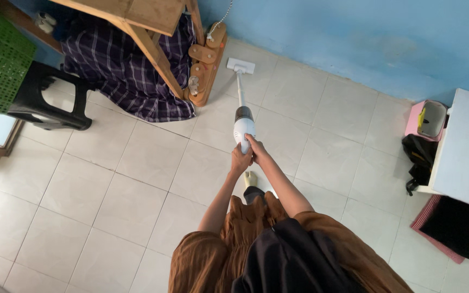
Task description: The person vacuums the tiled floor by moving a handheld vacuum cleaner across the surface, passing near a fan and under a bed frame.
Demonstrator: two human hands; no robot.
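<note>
Both my hands, left hand [240, 161] and right hand [256, 149], clenched on white stick vacuum cleaner [243, 127] for steady push; floor head [240, 65] far ahead, flat on pale tiled floor [109, 179] beside wooden stand [204, 59].

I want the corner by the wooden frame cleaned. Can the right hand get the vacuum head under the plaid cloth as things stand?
Probably not directly: the right hand grips the vacuum, whose head lies right of the wooden base, which stands between it and the plaid cloth.
</note>
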